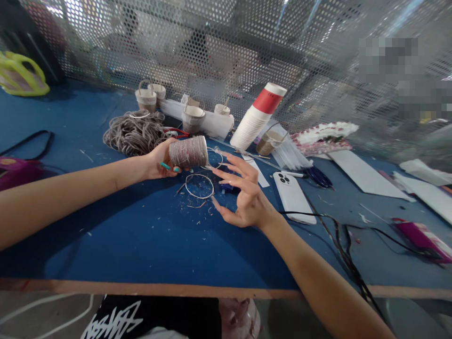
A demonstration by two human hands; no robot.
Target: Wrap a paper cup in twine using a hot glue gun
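My left hand (164,162) holds a cup wrapped in grey-brown cord (188,152), lying on its side with its white rim toward the right. Fingers spread, my right hand (238,190) hovers just right of the rim, with nothing visibly gripped. A thin white ring (199,197) lies on the blue table (141,245) below the cup. Another thin ring shows behind the right fingertips, partly hidden. Behind my left hand sits a heap of grey cord (132,134).
Small cord-wrapped cups (193,118) and a leaning stack of paper cups (256,117) stand at the back. A white phone (294,200), black cables (348,254) and white boards (365,174) lie to the right. Red-handled pliers (178,133) rest beside the cord heap.
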